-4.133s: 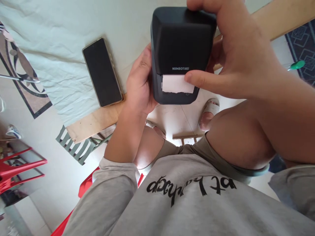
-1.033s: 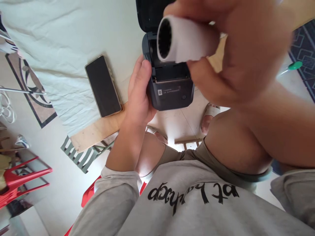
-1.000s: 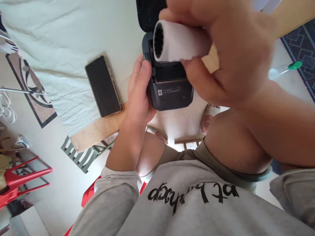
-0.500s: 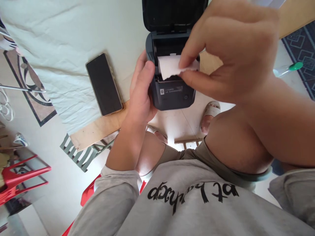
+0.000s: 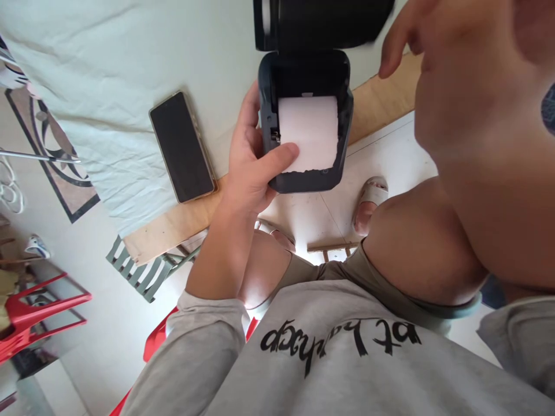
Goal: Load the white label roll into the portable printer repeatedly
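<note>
A dark portable label printer is gripped at its left side by my left hand, over the table's front edge. Its black lid stands raised, its top cut off by the frame. White paper comes out of the roll bay and lies flat over the front edge, its torn end toward me. My left thumb presses on the paper's lower left corner. My right hand is at the upper right beside the lid, apart from the paper, blurred, fingers loosely bent with nothing visible in them.
A phone lies screen up on the table, left of my left hand, on a pale cloth. The wooden table edge runs below it. A green folding chair and a red stool stand at the left on the floor.
My right hand has let go of the paper and moved up and right. The paper now lies flat over the printer's front, under my left thumb. The lid has tilted toward me.
</note>
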Action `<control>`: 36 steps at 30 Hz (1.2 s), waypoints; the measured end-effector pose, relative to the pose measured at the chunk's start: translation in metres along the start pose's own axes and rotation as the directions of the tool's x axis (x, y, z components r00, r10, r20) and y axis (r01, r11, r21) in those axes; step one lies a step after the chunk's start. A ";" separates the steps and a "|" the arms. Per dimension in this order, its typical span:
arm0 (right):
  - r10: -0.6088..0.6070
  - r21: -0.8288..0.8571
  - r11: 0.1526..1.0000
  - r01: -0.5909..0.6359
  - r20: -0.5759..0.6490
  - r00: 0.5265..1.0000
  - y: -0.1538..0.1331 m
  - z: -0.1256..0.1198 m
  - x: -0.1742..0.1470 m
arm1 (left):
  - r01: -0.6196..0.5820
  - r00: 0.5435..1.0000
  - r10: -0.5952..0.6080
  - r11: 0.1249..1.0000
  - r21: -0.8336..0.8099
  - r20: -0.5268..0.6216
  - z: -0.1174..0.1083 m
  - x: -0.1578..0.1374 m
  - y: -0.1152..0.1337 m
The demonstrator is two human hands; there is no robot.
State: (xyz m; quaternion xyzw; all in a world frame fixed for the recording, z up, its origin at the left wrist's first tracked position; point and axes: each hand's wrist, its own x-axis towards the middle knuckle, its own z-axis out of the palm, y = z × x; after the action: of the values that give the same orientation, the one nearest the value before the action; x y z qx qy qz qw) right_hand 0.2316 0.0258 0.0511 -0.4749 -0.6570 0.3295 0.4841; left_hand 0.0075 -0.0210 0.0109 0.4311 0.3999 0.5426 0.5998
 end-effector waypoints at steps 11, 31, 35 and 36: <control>-0.091 0.083 0.995 0.059 0.475 0.875 0.000 0.019 -0.007 | -0.017 1.000 0.019 0.997 -0.075 0.025 0.006 -0.001 -0.001; -0.007 -0.061 0.998 0.033 0.393 0.919 0.006 0.006 -0.003 | 0.096 0.989 -0.123 0.958 -0.270 -0.084 0.019 0.002 0.012; -0.126 -0.005 0.990 0.143 0.452 0.883 0.008 0.003 -0.004 | 0.017 0.993 -0.039 0.982 -0.190 -0.112 0.018 0.001 0.009; -0.138 -0.021 0.986 0.166 0.460 0.877 0.007 0.002 -0.004 | 0.019 0.993 -0.040 0.981 -0.194 -0.107 0.018 0.002 0.008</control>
State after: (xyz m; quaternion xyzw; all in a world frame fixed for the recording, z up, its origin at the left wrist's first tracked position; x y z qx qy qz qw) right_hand 0.2326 0.0247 0.0431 -0.3453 -0.7970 0.3733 0.3260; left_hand 0.0222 -0.0202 0.0244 0.3344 0.3843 0.5929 0.6237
